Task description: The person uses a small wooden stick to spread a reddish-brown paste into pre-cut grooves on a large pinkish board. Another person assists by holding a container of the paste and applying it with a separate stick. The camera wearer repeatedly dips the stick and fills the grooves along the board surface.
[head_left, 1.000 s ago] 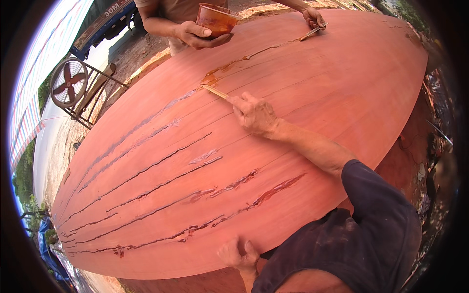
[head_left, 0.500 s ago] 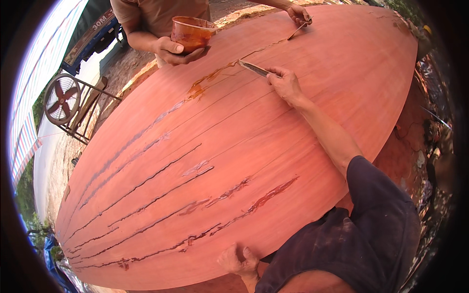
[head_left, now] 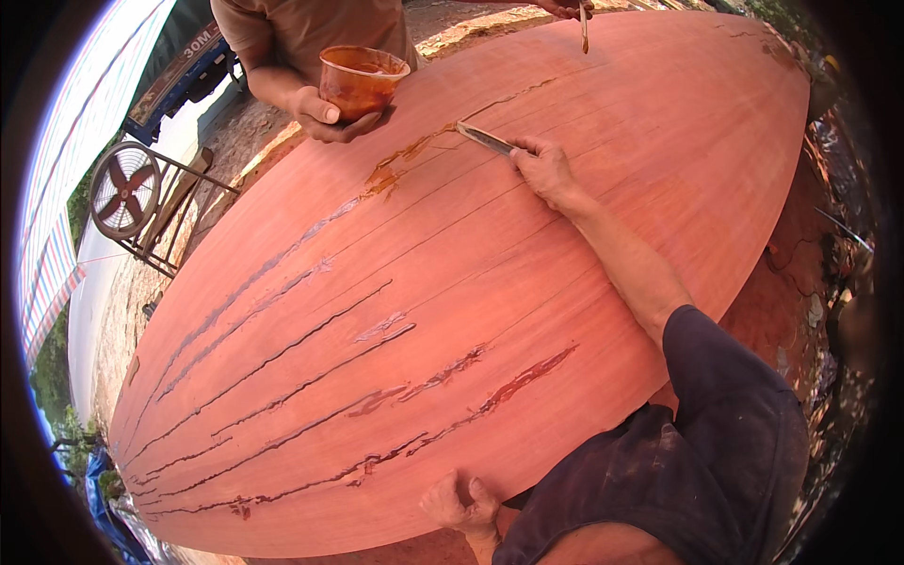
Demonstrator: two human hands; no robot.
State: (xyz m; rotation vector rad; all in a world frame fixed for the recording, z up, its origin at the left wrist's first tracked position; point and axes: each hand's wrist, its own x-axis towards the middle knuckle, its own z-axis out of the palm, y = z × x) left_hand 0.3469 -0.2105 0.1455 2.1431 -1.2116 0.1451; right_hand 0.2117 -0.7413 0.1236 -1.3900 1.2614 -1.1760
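Observation:
My right hand [head_left: 544,169] is closed round a narrow, knife-like blade [head_left: 488,138]. The blade's tip touches a long crack [head_left: 443,125] in the big reddish wooden slab [head_left: 603,226], beside wet amber-brown resin [head_left: 384,176]. Low in the picture my left hand [head_left: 461,501] rests at the slab's near edge, thumb apart from loosely curled fingers, holding nothing. Across the slab a co-worker's hand [head_left: 325,115] cups a clear tub [head_left: 363,80] of amber-brown liquid. Their other hand [head_left: 565,8] holds a thin stick [head_left: 584,30], pointing down over the far edge.
Several dark, partly filled cracks [head_left: 311,377] run along the slab toward its left end. A metal fan [head_left: 125,190] on a stand and a parked truck [head_left: 179,80] are at the far left. A striped sheet [head_left: 56,217] hangs at the left, and clutter lies along the right.
The co-worker's stick has lifted off the crack and swung to point down, its hand moving back to the far edge. The tub has shifted slightly left. My hands have hardly moved.

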